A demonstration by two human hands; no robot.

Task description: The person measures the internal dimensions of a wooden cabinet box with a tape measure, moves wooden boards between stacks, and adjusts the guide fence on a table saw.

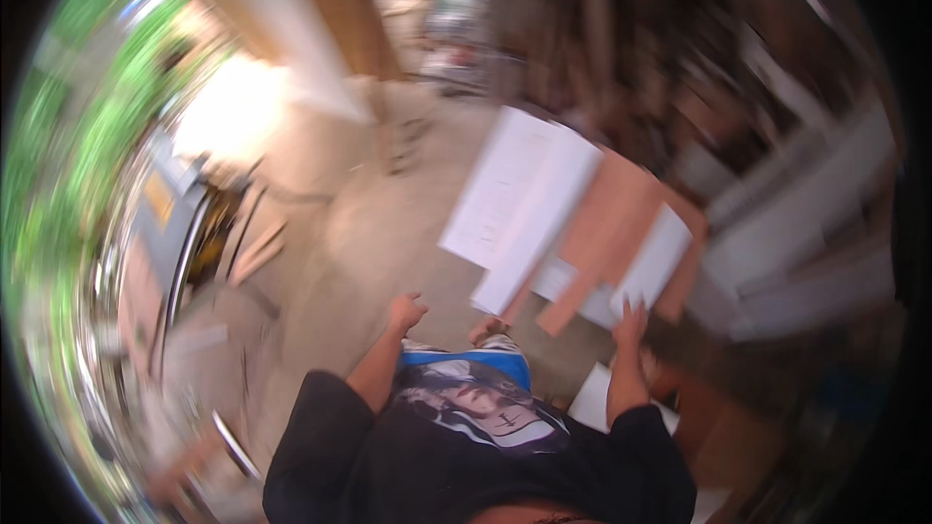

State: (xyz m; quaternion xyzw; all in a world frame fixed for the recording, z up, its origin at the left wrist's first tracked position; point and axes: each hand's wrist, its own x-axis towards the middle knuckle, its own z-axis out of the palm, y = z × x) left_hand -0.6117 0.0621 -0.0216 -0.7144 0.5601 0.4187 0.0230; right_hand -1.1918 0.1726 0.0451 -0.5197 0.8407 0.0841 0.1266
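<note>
Worker's two hands and a group of flat panels, seen from above. In the background, a blurred cluster of pale and reddish objects [456, 44] is too smeared to show whether any is a container or what it holds. At least four flat white pieces and at least two reddish-brown flat panels [607, 218] lie overlapping ahead and to the right; blur prevents an exact count. The right hand [629, 318] has its fingers extended at the near end of a narrow white rectangular strip [655, 252], which rests upon the reddish-brown panels; whether it grips the strip cannot be told. The left hand [408, 311], partly open with fingers loosely bent and apparently holding nothing, is above the tan floor [364, 233], apart from the panels. A separate white sheet [590, 400] lies below the right forearm. To the left stands a grey-topped object with black and yellow parts [180, 223], beside pale wooden strips [258, 252]. Long grey boards [811, 223] crowd the right side.
</note>
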